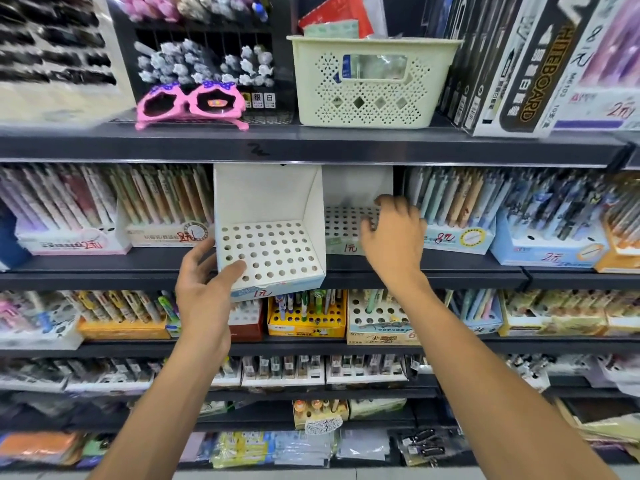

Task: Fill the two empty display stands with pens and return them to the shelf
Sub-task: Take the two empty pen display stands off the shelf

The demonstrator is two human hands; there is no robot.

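Two empty white cardboard display stands with rows of round holes stand side by side on the middle shelf (pixel 450 271). The left stand (pixel 273 247) juts out past the shelf's front edge. My left hand (pixel 204 292) grips its front left corner, thumb on the holed top. The right stand (pixel 346 220) sits further back. My right hand (pixel 393 237) reaches over its front right part with fingers spread and slightly bent; whether they touch it I cannot tell. No pens are in either stand.
Full pen displays (pixel 453 209) flank both stands on the same shelf. Below them sit a yellow pen box (pixel 306 323) and more holed boxes. Above, pink toy sunglasses (pixel 190 105) and a cream basket (pixel 370 81) stand on the upper shelf.
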